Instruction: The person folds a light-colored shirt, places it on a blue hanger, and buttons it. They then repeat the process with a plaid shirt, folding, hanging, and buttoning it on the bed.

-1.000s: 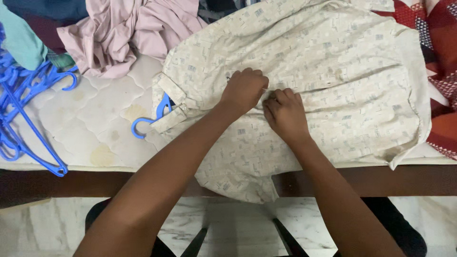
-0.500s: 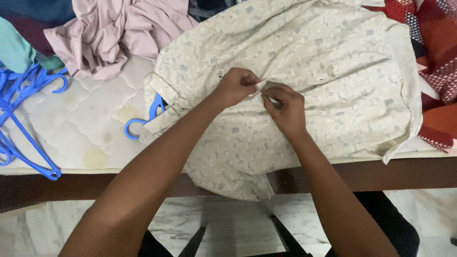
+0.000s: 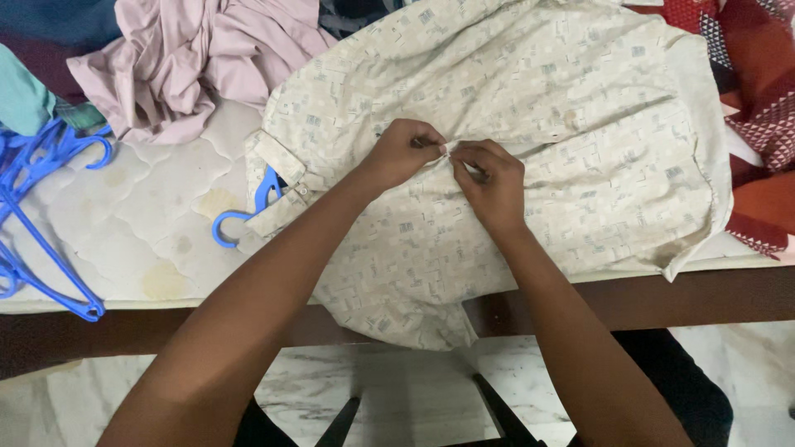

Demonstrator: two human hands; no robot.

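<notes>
**Shirt front half fastened, both hands on the seam**

Mattress (image 3: pixel 149 215) first: quilted, off-white, stained, filling the frame above a dark wooden bed edge (image 3: pixel 729 298). Spread over most of it lies the cream patterned shirt (image 3: pixel 580 108), front up, collar to the left, one sleeve hanging over the edge toward the floor. A blue hanger (image 3: pixel 248 217) sits inside the neck, its hook poking out beside the collar.

Both hands meet at the shirt's middle, right on the front opening. The left hand (image 3: pixel 402 153) is curled tight, thumb and fingertips pinching a fold of cloth. The right hand (image 3: pixel 490 184) pinches the facing edge, fingers bent in close, the two sets of fingertips almost touching. Whether a button sits between them I cannot tell; it is too small.

Progress, as I judge it: hanger in, collar end lying closed, and the hands at mid-front. The stretch to the right, toward the hem, shows a loose wrinkled line and looks not yet fastened.

Off to the sides: a pink garment (image 3: pixel 190 58) bunched at top left, spare blue hangers (image 3: pixel 41 223) at far left, a red patterned cloth (image 3: pixel 762 124) on the right.
</notes>
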